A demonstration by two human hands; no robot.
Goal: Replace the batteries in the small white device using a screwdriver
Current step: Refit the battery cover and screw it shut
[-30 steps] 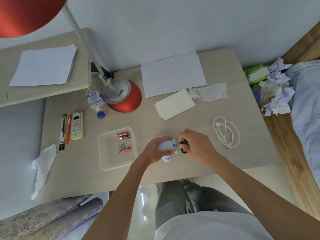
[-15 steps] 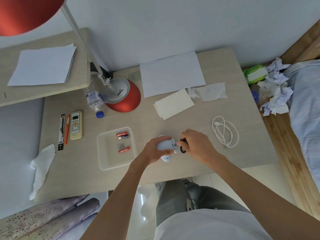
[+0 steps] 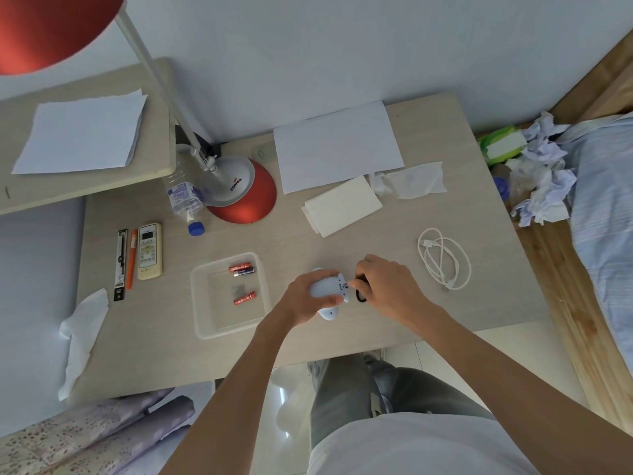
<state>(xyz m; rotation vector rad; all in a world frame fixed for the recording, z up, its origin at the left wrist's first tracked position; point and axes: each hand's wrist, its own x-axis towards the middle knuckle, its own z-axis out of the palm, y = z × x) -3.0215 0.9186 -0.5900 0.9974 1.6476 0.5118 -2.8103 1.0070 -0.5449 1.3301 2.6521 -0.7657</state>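
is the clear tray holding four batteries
No, the clear tray holds three batteries, two side by side at its far end and one nearer the middle.

A pale blue-grey wall ran behind a light wood-grain desk. A red desk lamp stood at the desk's back edge, its red shade looming at the upper left. A lower shelf sat to the left. Glossy white floor tiles lay beneath, and a wooden bed frame with blue bedding stood at the right.
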